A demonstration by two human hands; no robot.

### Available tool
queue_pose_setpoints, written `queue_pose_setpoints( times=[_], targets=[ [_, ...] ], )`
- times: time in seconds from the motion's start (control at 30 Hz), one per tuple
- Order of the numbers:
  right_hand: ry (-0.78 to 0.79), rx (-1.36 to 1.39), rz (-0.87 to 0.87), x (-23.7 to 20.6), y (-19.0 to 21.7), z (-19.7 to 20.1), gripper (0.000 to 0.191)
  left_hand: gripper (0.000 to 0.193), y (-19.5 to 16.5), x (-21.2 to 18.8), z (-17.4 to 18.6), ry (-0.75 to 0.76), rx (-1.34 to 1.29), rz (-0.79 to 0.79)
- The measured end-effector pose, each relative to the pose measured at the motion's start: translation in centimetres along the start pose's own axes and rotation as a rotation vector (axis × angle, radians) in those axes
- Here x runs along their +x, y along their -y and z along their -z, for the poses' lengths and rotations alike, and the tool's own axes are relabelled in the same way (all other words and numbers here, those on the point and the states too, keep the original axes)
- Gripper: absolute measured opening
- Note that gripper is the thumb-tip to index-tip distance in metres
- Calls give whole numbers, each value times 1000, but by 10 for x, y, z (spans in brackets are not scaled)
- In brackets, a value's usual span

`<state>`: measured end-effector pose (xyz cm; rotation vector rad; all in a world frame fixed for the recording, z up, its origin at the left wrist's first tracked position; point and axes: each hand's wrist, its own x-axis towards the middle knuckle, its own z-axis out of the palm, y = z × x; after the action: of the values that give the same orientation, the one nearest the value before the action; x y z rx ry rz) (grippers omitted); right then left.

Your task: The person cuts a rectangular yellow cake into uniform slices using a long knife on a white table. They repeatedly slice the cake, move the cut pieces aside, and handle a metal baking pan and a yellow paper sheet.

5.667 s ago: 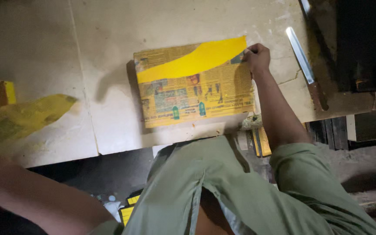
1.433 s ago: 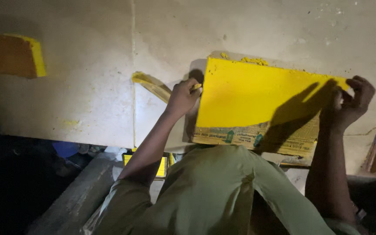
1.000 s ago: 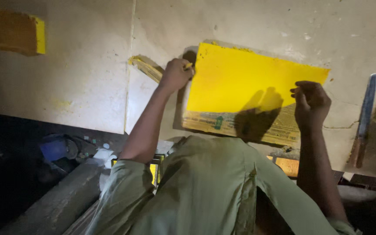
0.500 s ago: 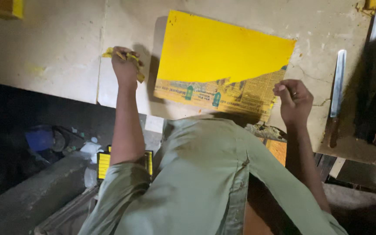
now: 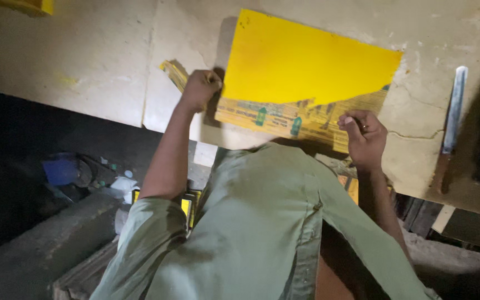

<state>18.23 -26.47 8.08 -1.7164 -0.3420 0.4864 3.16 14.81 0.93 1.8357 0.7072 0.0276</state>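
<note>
- One view only, from a camera worn on the person's head, looking steeply down over the green-shirted chest and both forearms.
- It faces the pale desk (image 5: 84, 61), close in; the yellow sheet (image 5: 306, 66) fills the upper middle.
- The desk's near edge crosses the frame; the dark floor below shows at lower left.

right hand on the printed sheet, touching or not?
Touching. The head view shows the right hand with its fingertips pressed on the printed sheet at its near right edge, no gap visible.
</note>
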Motion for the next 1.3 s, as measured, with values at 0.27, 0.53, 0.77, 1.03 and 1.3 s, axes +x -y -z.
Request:
queue_pose_setpoints(
  times=[0.27,0.53,0.77,1.03,1.3],
  targets=[
    [-39,-48,-94,-5,8,-61,11,16,26,-28,8,142,-178,131],
    [2,-340,-103,-17,7,-73,14,18,14,-38,-4,25,-67,162],
    [29,-76,-99,-11,9,-57,14,25,28,-42,-11,-37,147,9],
    [150,-179,15,-27,2,-4,15,15,5,-56,-26,-142,44,31],
    [318,-508,458,-27,13,23,54,22,-115,-184,-110,133,297,-254]
  ],
)
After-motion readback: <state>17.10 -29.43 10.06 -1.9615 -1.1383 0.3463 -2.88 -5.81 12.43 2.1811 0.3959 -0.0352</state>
